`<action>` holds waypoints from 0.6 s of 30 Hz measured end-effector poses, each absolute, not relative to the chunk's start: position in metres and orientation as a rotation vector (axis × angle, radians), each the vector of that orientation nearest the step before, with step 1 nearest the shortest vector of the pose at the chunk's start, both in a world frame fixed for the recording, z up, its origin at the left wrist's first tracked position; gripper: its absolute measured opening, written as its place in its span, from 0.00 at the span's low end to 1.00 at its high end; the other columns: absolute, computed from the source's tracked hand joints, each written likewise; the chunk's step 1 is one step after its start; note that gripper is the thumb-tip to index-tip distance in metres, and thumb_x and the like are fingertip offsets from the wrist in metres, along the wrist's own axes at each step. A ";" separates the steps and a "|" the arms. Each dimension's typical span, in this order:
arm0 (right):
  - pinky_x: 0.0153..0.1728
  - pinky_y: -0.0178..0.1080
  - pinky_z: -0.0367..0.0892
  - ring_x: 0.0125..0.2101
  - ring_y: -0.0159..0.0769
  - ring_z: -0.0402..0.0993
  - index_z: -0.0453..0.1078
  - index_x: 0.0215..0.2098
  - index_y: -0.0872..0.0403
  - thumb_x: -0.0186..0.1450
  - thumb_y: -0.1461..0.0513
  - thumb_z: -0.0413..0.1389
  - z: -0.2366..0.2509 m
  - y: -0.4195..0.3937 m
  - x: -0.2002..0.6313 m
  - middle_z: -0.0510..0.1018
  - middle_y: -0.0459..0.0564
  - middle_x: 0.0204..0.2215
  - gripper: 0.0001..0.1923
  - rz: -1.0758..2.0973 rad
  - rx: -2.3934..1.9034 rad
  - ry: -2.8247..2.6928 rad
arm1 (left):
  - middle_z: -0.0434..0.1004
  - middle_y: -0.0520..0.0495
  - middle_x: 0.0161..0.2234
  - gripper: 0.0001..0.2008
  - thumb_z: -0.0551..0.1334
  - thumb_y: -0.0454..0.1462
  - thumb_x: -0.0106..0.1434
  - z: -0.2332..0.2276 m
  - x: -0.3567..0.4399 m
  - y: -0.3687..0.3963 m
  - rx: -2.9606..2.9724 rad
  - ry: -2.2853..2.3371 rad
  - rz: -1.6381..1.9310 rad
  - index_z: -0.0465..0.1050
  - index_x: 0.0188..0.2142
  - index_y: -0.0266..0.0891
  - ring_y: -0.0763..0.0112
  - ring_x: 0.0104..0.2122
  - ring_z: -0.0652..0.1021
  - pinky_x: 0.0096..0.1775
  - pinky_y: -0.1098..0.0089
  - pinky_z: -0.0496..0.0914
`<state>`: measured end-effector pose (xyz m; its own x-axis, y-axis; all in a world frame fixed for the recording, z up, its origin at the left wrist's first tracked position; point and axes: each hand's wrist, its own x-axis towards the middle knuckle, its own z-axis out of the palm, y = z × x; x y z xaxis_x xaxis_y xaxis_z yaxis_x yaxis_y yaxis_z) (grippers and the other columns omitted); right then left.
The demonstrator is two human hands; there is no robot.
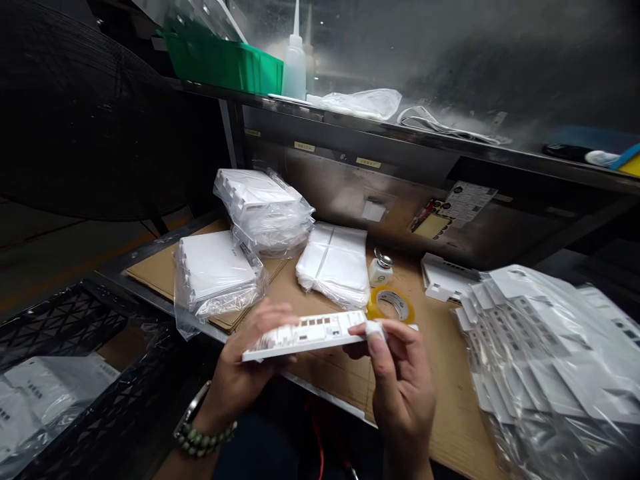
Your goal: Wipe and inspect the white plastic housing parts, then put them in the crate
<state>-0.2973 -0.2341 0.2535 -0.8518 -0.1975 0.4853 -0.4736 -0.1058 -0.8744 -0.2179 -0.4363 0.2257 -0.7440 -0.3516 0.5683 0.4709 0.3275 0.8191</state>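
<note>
My left hand (255, 340) is closed round the left end of a white plastic housing (320, 333), a flat moulded part with a row of small rectangular cut-outs along its edge. The housing is tilted and held above the front of the bench. At its right end, my right hand (403, 373) pinches a small white wad (375, 329), which looks like cloth, between thumb and fingers. Its index fingertip reaches onto the housing's surface. Just behind the hands lie a roll of yellow tape (391, 304) and a small white pump bottle (381, 268).
Bagged white parts (215, 267) are stacked at the left, beside a pile of white bags (336, 260). Many bagged white panels (555, 340) fill the right side. A black crate (95, 320) stands lower left. A metal shelf (340, 120) carries a green bin (225, 63).
</note>
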 end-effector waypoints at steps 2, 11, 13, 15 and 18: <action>0.39 0.38 0.76 0.39 0.35 0.82 0.69 0.50 0.49 0.73 0.60 0.56 0.248 -0.238 -0.294 0.84 0.47 0.39 0.08 2.004 0.685 -1.803 | 0.67 0.52 0.67 0.41 0.77 0.53 0.49 0.229 -0.223 -0.430 0.128 -1.535 -1.889 0.71 0.62 0.54 0.56 0.71 0.58 0.71 0.62 0.51; 0.31 0.37 0.77 0.32 0.36 0.82 0.67 0.52 0.49 0.73 0.57 0.56 0.233 -0.236 -0.271 0.84 0.51 0.40 0.11 2.085 0.679 -2.158 | 0.83 0.29 0.48 0.28 0.53 0.34 0.70 0.255 -0.243 -0.435 0.745 -0.647 -2.839 0.59 0.67 0.26 0.43 0.51 0.82 0.59 0.41 0.71; 0.29 0.35 0.76 0.30 0.34 0.81 0.68 0.53 0.49 0.73 0.58 0.56 0.238 -0.237 -0.270 0.84 0.51 0.42 0.11 2.005 0.799 -2.261 | 0.84 0.31 0.48 0.30 0.56 0.32 0.68 0.260 -0.245 -0.430 0.736 -0.627 -2.795 0.57 0.68 0.28 0.44 0.49 0.83 0.57 0.42 0.73; 0.37 0.35 0.78 0.36 0.35 0.82 0.71 0.50 0.49 0.70 0.61 0.59 0.244 -0.243 -0.265 0.83 0.51 0.43 0.10 1.814 1.045 -2.212 | 0.83 0.36 0.51 0.32 0.58 0.29 0.67 0.265 -0.246 -0.421 0.662 -0.601 -2.715 0.58 0.69 0.36 0.47 0.49 0.83 0.58 0.45 0.74; 0.38 0.32 0.76 0.37 0.34 0.80 0.74 0.48 0.50 0.66 0.66 0.62 0.251 -0.259 -0.255 0.80 0.50 0.40 0.12 1.638 1.217 -2.062 | 0.80 0.42 0.56 0.34 0.60 0.28 0.66 0.273 -0.245 -0.405 0.485 -0.596 -2.609 0.58 0.69 0.49 0.51 0.50 0.83 0.59 0.46 0.73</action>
